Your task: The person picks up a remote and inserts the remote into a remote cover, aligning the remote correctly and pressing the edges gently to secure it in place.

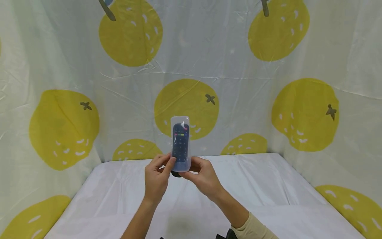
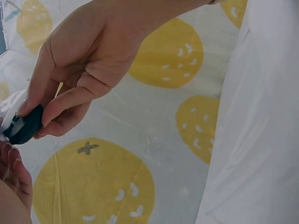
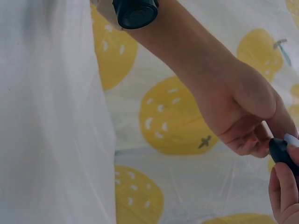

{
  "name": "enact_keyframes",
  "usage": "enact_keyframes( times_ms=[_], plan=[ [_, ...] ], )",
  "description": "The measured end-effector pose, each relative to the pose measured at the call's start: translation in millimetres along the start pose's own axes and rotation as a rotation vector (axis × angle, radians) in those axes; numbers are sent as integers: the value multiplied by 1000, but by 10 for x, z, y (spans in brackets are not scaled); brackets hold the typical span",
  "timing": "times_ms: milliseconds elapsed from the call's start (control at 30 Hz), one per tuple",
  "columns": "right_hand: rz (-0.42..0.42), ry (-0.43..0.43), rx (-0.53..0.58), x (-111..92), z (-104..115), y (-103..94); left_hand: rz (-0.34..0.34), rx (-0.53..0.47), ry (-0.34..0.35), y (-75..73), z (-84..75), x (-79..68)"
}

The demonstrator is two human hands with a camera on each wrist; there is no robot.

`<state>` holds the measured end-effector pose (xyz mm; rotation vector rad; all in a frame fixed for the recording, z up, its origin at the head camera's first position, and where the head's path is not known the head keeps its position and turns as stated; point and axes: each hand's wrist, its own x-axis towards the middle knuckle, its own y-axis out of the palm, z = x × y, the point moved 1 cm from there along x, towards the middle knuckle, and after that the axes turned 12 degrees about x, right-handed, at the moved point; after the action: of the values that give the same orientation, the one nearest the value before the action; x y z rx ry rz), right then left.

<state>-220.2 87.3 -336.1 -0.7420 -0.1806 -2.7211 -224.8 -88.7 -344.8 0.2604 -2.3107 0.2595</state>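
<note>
A dark remote control (image 1: 180, 142) with rows of small buttons stands upright inside a clear plastic sleeve (image 1: 180, 119), in front of the patterned cloth. My left hand (image 1: 158, 177) grips its lower left side, thumb on the front and fingers behind. From the right, my right hand (image 1: 206, 176) pinches the sleeve's lower corner. A dark rounded thing (image 1: 176, 174) shows just under the sleeve's bottom end. In the left wrist view, a dark teal rounded thing (image 2: 29, 125) lies between the left fingertips; I cannot tell whether it is the remote's end.
A white-covered table (image 1: 238, 192) spreads below the hands. White cloth with big yellow fruit (image 1: 64, 129) hangs behind it and along both sides. A beige sleeve (image 1: 253, 227) covers the right forearm, and dark camera parts (image 1: 228, 235) show at the bottom edge.
</note>
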Motion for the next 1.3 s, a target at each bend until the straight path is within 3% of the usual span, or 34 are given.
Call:
enact_keyframes(
  times_ms=[267, 600, 900, 1300],
  plan=[
    [-18, -22, -24, 26, -4, -119, 202, 16, -49, -77, 49, 54],
    [-54, -38, 9, 51, 47, -189, 348, 1, -31, -87, 68, 71],
    [-31, -11, -4, 54, 38, -180, 388, 2, -71, -95, 58, 75],
    [-43, 13, -39, 44, 79, -192, 397, -157, -98, -75, 32, 58]
  ],
)
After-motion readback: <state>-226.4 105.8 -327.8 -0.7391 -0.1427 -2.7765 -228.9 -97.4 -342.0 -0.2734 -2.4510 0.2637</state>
